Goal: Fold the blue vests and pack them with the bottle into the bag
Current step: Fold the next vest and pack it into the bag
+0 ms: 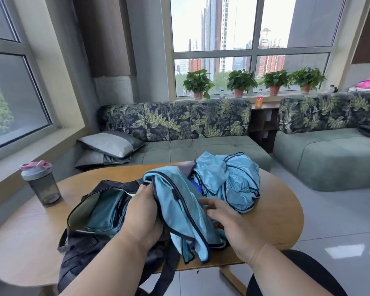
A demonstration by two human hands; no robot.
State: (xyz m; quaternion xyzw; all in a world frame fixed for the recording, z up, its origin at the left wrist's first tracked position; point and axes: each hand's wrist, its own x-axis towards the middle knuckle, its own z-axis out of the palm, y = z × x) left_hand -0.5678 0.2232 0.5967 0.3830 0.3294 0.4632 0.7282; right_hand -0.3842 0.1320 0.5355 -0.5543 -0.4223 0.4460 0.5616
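Note:
A light blue vest (179,210) with dark trim hangs over the near edge of the wooden table. My left hand (143,212) grips its left edge beside the bag. My right hand (229,223) touches its right side, fingers loosely spread. More blue vests (231,180) lie crumpled in a heap behind. An open black bag (90,223) lies on the left of the table, with blue cloth (107,214) inside. A dark shaker bottle (41,184) with a grey lid and pink cap stands upright at the table's far left.
The oval wooden table (276,214) fills the foreground; bag straps (167,272) hang over its near edge. A green sofa (197,146) with leaf-print back and grey cushions (109,146) stands behind. A black chair (303,268) is at lower right.

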